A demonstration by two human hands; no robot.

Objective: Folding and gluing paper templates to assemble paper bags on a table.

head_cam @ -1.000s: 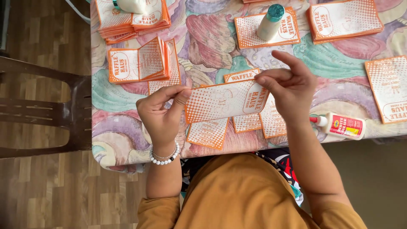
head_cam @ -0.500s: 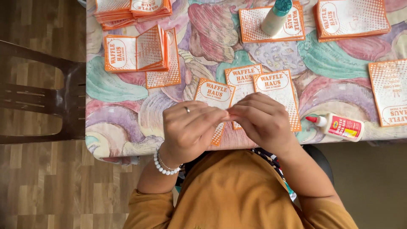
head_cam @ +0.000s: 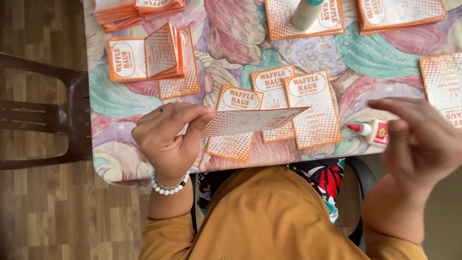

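My left hand (head_cam: pixel 169 137) pinches one end of an orange-and-white printed paper sleeve (head_cam: pixel 250 121), held flat and edge-on above the table's near edge. My right hand (head_cam: pixel 423 139) is off to the right, fingers spread and blurred, just over a small white glue bottle with a red tip (head_cam: pixel 371 132) lying on its side. It holds nothing. Three more orange printed sleeves (head_cam: pixel 308 108) lie flat on the table under the held one.
The table wears a pastel patterned cloth (head_cam: pixel 120 96). Stacks of the same sleeves sit at the far left (head_cam: pixel 144 58), top left (head_cam: pixel 137 9) and top right (head_cam: pixel 399 12). An upright bottle (head_cam: pixel 308 12) stands on one sleeve. A dark chair (head_cam: pixel 43 115) is at the left.
Both hands were together pressing a sleeve at the table edge. Now the left hand alone holds it, and the right hand has moved right to the glue bottle.
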